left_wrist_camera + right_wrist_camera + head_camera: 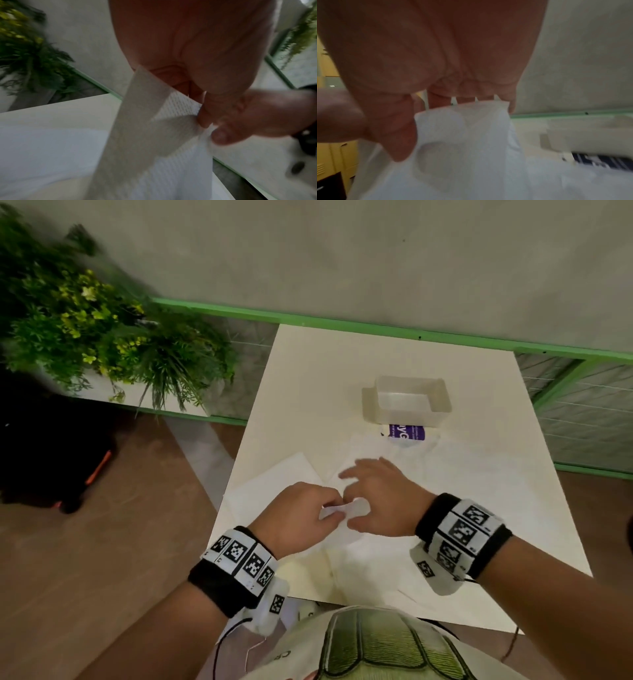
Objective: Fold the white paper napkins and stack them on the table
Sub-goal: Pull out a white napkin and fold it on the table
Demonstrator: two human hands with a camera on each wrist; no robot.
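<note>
— Lifting one edge of the napkin (337, 510) is where you are now: it sits near the middle of the table (479, 508), between your two hands, with part of it raised off the surface and the rest lying flat.

— Which hand has it?

— Your left hand (301, 517) has finger and thumb curled on the raised edge; the left wrist view shows a strip of the sheet hanging from that pinch. Your right hand (376, 498) has its thumb (221, 134) pinching the paper against a finger just beside the left fingertips, while the other fingers are spread out over the sheet on the far side.

— So what step would you call this?

— I'd judge it an early fold on this sheet, the edge gathered and not yet laid over. Nothing I can see looks like a finished stack.

— And next?

— You'll likely need to carry that edge across to meet the opposite one, keep the corners lined up, then flatten the crease with straight fingers. The paper looks thin and limp, so pull gently or it may tear or skew.

— What else is around it?

— More flat white sheets (274, 484) lie just to the left and under your hands. Farther off sits a purple-labelled pack (407, 433), touching a clear plastic container (407, 402) on the far side. Green plants (102, 320) stand beyond the table's left edge.
</note>
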